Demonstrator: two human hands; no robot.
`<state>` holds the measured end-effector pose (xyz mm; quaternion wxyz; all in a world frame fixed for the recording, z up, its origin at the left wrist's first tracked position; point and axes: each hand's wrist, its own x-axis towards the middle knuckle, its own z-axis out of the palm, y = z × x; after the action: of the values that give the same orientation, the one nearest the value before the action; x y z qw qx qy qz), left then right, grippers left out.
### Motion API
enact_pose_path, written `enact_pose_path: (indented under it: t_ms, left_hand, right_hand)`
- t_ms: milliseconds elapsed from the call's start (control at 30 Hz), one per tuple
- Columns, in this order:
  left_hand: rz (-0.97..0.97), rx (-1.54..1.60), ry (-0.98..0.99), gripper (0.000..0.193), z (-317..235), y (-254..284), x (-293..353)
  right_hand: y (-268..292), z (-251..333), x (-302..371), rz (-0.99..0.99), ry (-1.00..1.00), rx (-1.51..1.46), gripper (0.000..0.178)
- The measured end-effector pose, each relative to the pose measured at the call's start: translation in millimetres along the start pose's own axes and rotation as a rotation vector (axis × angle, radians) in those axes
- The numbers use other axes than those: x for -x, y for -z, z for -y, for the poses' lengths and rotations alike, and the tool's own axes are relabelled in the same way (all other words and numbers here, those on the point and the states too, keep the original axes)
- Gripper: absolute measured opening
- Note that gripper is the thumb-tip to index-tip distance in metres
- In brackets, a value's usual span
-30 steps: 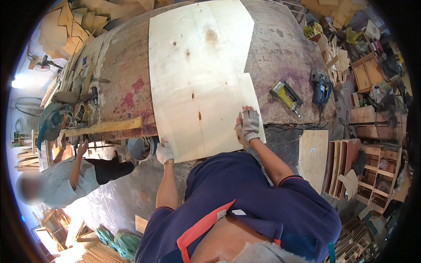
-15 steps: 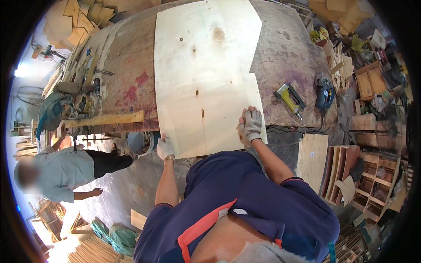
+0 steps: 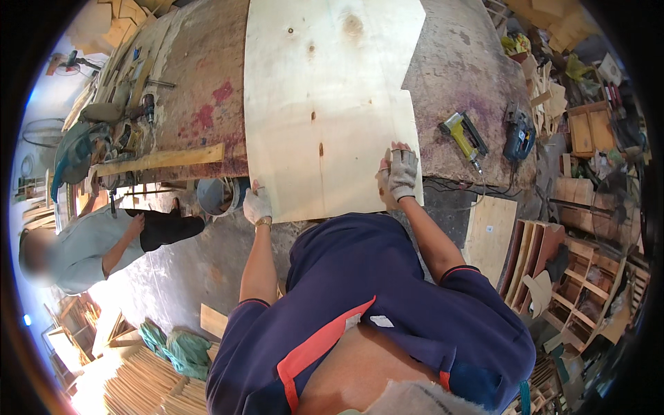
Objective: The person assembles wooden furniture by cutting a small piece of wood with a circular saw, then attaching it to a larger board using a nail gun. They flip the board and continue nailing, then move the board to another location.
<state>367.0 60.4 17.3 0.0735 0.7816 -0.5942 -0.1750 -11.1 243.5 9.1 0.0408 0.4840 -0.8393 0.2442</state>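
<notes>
A large pale plywood sheet [image 3: 297, 152] with dark knots and an angular notch in its right side lies across the workbench [image 3: 181, 83], its near end jutting over the bench's front edge. Both my hands wear fingerless gloves. My left hand [image 3: 256, 205] grips the sheet's left edge by the near corner, thumb on top and the other fingers mostly hidden. Near the right edge, my right hand [image 3: 400, 176] rests flat on the sheet with its fingers stretched out and thumb apart.
Right of the sheet lie a yellow-green nail gun [image 3: 463, 140] and a blue jigsaw [image 3: 517, 138]. A wood strip [image 3: 162, 160], a drill [image 3: 149, 108] and a teal power saw [image 3: 72, 153] sit at left. Beside a bucket [image 3: 218, 197], a co-worker [image 3: 97, 238] stands by the bench.
The view has shifted, so the bench appears higher. The sheet and both my hands have moved slightly away from me. The co-worker's lower arm has swung in toward the waist.
</notes>
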Motion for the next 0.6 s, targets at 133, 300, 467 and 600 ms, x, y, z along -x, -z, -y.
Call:
enact_pose_path:
  t_ms: [133, 300, 467, 600]
  left_hand:
    - [-0.021, 0.05, -0.019, 0.072, 1.3, -0.7, 0.7]
    - [0.049, 0.018, 0.018, 0.07, 1.1, 1.3, -1.3]
    - [0.055, 0.023, 0.014, 0.068, -0.5, 1.9, -1.0]
    - [-0.057, 0.038, -0.026, 0.064, 0.6, 0.2, 3.2]
  right_hand:
    - [2.6, 1.5, 0.2, -0.003, 0.009, 0.015, 0.05]
    - [3.9, 0.1, -0.1, 0.025, 0.036, 0.057, 0.049]
    - [-0.2, -1.8, -0.5, -0.031, 0.018, 0.001, 0.046]
    - [-4.2, -2.5, 2.8, 0.022, 0.036, 0.01, 0.047]
